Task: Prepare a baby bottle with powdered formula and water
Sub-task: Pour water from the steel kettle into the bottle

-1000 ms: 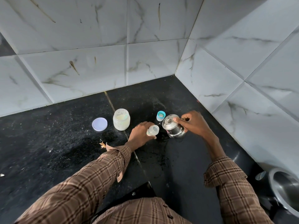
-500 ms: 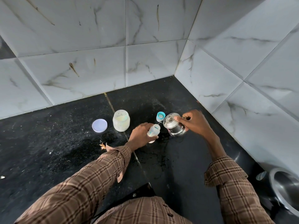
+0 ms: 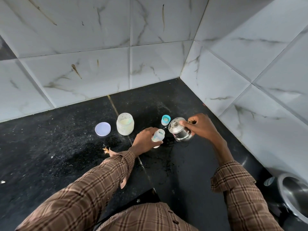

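Note:
My left hand (image 3: 144,140) grips a small clear baby bottle (image 3: 158,136) standing on the black counter, its mouth open. My right hand (image 3: 200,126) holds a small steel kettle (image 3: 179,132) by its handle, thumb on the lid, and tips it left. The spout is over the bottle's mouth and a thin stream of water runs into it. The bottle's teal cap (image 3: 165,119) stands just behind. A glass jar of pale formula powder (image 3: 125,124) stands open to the left, with its white lid (image 3: 102,129) lying flat beside it.
The black stone counter (image 3: 50,147) meets tiled walls at the back and right, forming a corner. Water drops lie around the bottle. A steel vessel (image 3: 295,195) sits at the lower right edge. A scrap of dry leaf (image 3: 105,150) lies near my left cuff.
The kettle has lifted and tipped further left toward the bottle, and water now runs from its spout. My left hand has steadied the bottle upright under it.

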